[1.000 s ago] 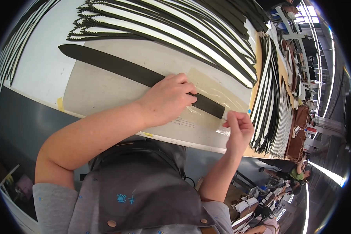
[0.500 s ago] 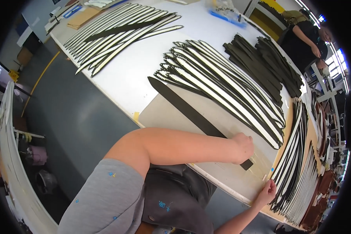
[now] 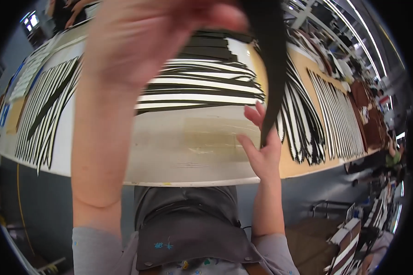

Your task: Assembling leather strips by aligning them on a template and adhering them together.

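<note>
Close to the camera, my left hand (image 3: 137, 50) is raised and smeared by motion, its fingers closed at a long black strip (image 3: 273, 68). The strip hangs down from there, bending slightly, its narrow lower end in front of my right palm. My right hand (image 3: 268, 158) is held over the right side of the grey board (image 3: 170, 146), thumb and fingers apart. Whether the strip's tip touches that palm I cannot tell. Behind my left forearm, a stack of black-edged white strips (image 3: 202, 94) lies across the table, partly covered.
Plain black strips (image 3: 211, 46) are piled farther back. To the right lie a bundle of black-and-white strips (image 3: 303, 133) and a row of thin strips (image 3: 335, 114). More white strips (image 3: 43, 114) lie at left, a black one across them. Another person's arm (image 3: 78, 11) shows at top left.
The black strip has come up off the board in my left hand. My right hand has left the board's edge and opened beside the strip. The view has turned.
</note>
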The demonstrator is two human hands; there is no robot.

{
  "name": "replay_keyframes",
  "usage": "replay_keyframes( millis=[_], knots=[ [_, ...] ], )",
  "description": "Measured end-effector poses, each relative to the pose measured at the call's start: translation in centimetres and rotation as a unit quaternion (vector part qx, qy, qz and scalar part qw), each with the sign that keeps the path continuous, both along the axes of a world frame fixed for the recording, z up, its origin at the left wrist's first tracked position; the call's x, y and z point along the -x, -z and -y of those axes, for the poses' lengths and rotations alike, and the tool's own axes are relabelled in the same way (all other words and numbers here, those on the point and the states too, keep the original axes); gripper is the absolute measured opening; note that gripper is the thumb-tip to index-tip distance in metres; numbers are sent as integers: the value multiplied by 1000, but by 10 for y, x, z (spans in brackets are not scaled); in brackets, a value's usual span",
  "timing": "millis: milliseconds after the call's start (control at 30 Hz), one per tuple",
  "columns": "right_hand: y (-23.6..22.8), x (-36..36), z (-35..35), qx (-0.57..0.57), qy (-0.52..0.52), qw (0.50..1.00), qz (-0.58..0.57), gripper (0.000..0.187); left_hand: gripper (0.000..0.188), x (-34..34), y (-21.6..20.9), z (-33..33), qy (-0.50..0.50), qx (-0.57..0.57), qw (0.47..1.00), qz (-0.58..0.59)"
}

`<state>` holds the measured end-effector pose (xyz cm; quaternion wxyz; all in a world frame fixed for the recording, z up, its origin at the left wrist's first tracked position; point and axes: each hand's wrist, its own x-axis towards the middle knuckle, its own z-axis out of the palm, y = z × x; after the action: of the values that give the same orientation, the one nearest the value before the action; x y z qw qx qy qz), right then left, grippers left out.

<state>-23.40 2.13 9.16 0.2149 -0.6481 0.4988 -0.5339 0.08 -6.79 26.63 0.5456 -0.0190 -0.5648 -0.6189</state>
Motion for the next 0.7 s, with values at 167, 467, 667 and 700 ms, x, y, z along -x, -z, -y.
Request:
replay_keyframes(
  millis=[167, 467, 667, 700],
  knots=[
    [14, 17, 9, 110, 87, 967, -214, 48, 77, -124, 126, 26, -56, -48, 997, 21],
    [86, 17, -34, -58, -20, 955, -291, 47, 45, -178, 264, -67, -218, -332, 909, 128],
    [84, 56, -44, -109, 32, 942, -315, 52, 48, -196, 249, -62, -286, -365, 832, 303],
    [81, 59, -43, -111, 20, 942, -315, 54, 48, -194, 246, -61, -284, -366, 832, 306]
  ],
)
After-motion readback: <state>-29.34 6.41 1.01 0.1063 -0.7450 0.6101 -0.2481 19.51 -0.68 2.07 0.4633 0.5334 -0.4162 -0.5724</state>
